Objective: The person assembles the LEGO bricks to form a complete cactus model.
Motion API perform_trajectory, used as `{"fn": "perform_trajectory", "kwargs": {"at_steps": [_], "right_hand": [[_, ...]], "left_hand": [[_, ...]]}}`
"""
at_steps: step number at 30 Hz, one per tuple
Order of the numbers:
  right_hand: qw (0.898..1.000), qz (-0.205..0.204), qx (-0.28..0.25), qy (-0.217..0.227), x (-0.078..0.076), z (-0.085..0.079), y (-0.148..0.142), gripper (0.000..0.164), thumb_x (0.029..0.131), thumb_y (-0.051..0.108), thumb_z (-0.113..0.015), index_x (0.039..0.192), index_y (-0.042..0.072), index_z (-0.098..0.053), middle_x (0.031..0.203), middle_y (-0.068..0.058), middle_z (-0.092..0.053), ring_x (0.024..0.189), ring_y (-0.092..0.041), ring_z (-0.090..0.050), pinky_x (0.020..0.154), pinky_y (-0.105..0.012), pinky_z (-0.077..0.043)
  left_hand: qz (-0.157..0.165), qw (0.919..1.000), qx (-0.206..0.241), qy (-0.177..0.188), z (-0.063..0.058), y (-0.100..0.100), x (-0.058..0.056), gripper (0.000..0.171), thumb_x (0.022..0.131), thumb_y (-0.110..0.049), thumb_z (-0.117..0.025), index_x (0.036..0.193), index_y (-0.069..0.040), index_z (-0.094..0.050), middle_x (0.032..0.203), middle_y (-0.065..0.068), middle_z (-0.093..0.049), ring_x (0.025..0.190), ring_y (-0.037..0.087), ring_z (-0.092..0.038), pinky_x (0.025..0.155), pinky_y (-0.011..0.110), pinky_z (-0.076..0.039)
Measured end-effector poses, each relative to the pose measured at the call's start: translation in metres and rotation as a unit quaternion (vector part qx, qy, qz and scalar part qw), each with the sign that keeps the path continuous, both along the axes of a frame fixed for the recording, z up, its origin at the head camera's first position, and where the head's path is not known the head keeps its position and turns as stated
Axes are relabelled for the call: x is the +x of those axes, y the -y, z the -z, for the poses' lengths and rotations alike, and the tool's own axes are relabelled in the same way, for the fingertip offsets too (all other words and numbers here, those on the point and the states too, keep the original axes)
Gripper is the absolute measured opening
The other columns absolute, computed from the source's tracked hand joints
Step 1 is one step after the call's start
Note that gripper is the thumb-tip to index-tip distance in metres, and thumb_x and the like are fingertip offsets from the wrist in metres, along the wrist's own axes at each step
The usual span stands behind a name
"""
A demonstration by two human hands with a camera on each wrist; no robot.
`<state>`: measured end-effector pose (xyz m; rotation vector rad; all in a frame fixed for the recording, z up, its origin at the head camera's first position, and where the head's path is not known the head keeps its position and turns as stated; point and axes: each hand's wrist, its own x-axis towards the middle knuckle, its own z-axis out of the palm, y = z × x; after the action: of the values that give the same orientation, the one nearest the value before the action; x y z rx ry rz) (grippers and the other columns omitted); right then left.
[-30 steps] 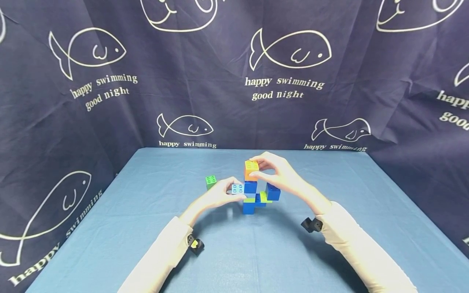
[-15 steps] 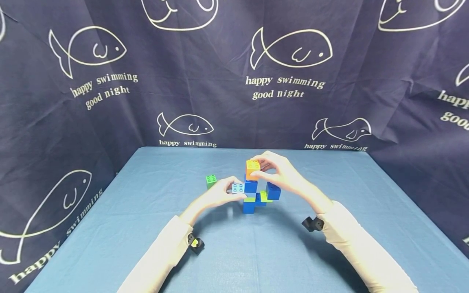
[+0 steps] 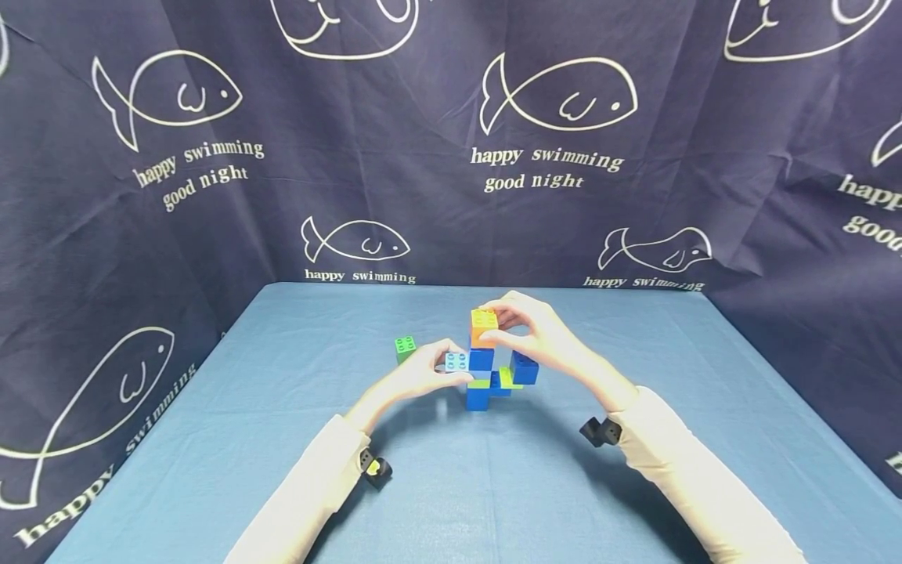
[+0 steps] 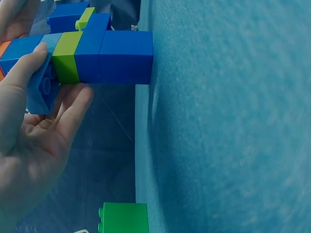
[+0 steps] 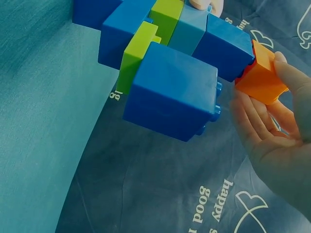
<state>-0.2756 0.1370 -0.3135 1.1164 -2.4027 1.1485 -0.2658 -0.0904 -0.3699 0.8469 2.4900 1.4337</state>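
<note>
My left hand (image 3: 421, 372) pinches a light blue brick (image 3: 456, 361) that juts from the left side of a brick tower. In the left wrist view, its thumb lies on the light blue brick (image 4: 41, 90) and the fingers reach underneath. My right hand (image 3: 539, 333) grips an orange brick (image 3: 483, 327) at the top, above a blue brick (image 3: 481, 359). In the right wrist view, the orange brick (image 5: 262, 75) meets the blue brick (image 5: 226, 46) with a thin reddish strip between them. Lower down are a lime brick (image 4: 66, 57) and a blue base brick (image 3: 477, 399).
On the tower's right side, a thin lime brick (image 3: 507, 378) carries a blue brick (image 3: 524, 368). A green brick (image 3: 405, 348) stands on the blue table (image 3: 451, 493) behind my left hand. Dark fish-printed cloth (image 3: 423, 141) hangs around the table.
The orange brick shifted slightly right half a second ago and is back over the blue brick now. My left hand and the tower stay nearly still.
</note>
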Motion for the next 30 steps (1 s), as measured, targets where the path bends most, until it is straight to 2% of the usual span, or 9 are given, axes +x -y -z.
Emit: {"fn": "perform_trajectory", "kwargs": {"at_steps": [2, 9, 18, 30], "right_hand": [[1.0, 0.002, 0.0, 0.0, 0.0, 0.0, 0.0, 0.04, 0.077, 0.014, -0.077, 0.113, 0.007, -0.063, 0.097, -0.002, -0.064, 0.086, -0.013, -0.064, 0.081, -0.032, -0.054], [1.0, -0.001, -0.004, -0.004, 0.001, 0.0, 0.001, 0.04, 0.077, 0.014, -0.077, 0.113, 0.006, -0.063, 0.097, -0.003, -0.064, 0.086, -0.013, -0.064, 0.081, -0.031, -0.054], [1.0, 0.005, 0.003, 0.011, 0.005, 0.0, 0.0, 0.04, 0.078, 0.016, -0.076, 0.115, 0.008, -0.062, 0.101, -0.003, -0.064, 0.088, -0.014, -0.064, 0.082, -0.031, -0.054], [0.999, 0.0, -0.005, 0.032, 0.004, 0.002, 0.0, 0.039, 0.079, 0.015, -0.076, 0.115, 0.009, -0.062, 0.1, -0.003, -0.063, 0.087, -0.014, -0.064, 0.083, -0.032, -0.053]], "left_hand": [[-0.001, 1.0, -0.002, -0.003, 0.004, 0.0, -0.003, 0.026, 0.084, -0.018, -0.071, 0.102, -0.005, -0.057, 0.079, -0.002, -0.06, 0.071, 0.007, -0.053, 0.068, 0.023, -0.046], [-0.01, 0.9999, -0.004, -0.003, 0.029, 0.001, -0.022, 0.03, 0.082, -0.023, -0.073, 0.104, -0.01, -0.058, 0.08, -0.002, -0.062, 0.072, 0.01, -0.055, 0.068, 0.024, -0.046], [0.001, 1.0, 0.001, -0.005, 0.029, 0.002, -0.023, 0.033, 0.081, -0.032, -0.074, 0.102, -0.013, -0.058, 0.08, -0.002, -0.062, 0.073, 0.011, -0.056, 0.068, 0.025, -0.047], [0.0, 0.9999, -0.004, -0.012, 0.029, 0.003, -0.024, 0.033, 0.081, -0.033, -0.073, 0.102, -0.014, -0.058, 0.08, -0.002, -0.062, 0.073, 0.012, -0.056, 0.069, 0.026, -0.047]]}}
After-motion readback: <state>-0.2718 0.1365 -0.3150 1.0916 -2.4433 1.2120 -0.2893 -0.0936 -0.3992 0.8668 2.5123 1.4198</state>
